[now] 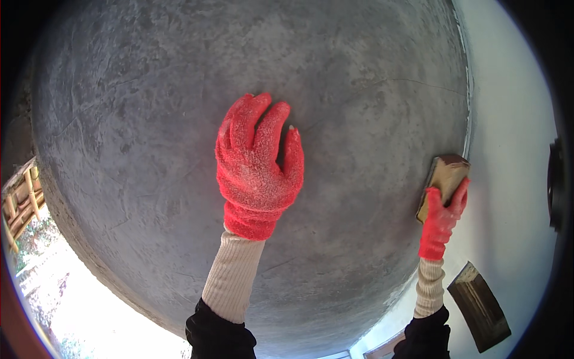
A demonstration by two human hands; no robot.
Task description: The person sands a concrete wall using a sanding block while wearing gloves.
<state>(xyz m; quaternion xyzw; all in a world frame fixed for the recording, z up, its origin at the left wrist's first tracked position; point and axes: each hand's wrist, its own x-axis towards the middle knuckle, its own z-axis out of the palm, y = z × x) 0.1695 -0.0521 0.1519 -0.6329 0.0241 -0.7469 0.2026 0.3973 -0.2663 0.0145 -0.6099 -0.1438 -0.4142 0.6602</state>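
Observation:
My left hand [257, 161], in a red coated glove with a pale knit cuff, is in front of the grey plastered wall [353, 149]. Its fingers are slightly bent, with the thumb apart, and it holds nothing; whether the fingertips press on the wall is unclear. At the right, my right hand [441, 221] wears a matching red glove and grips a tan, brown-edged sanding block [445, 179]. The block is tilted, close to where the grey wall meets the white wall [502, 119]. Thumb and fingers show on either side of the block's lower end.
A dark brown rectangular recess or panel [480, 308] shows in the white wall at the lower right. Farther right is a dark object [555, 185] at the picture's rim. Past the grey wall's left edge are bright outdoor ground [89, 299] and roof tiles [24, 200].

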